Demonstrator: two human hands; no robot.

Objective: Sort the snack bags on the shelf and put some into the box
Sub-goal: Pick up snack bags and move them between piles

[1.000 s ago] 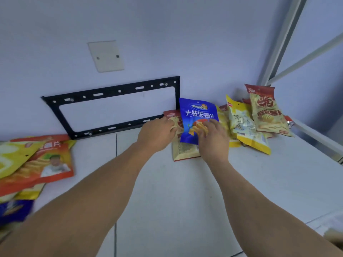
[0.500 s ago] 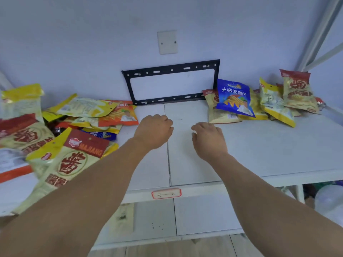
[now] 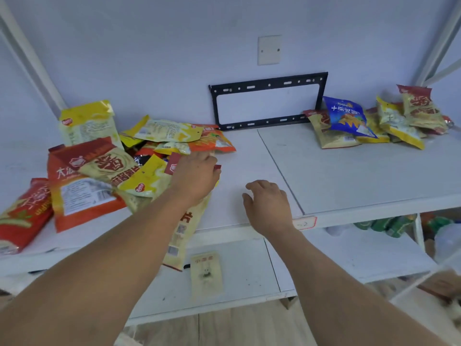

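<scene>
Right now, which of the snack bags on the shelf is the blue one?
The blue bag in the right-hand group, leaning on a tan bag beside the black wall bracket. Every other bag in plain view is yellow, red, orange or tan.

Left hand [image 3: 193, 174] stretched forward onto the heap of snack bags [image 3: 119, 168], fingers curled over a bag there, right hand [image 3: 268, 204] just right of that heap, palm down, fingers loosely bent, holding nothing
</scene>
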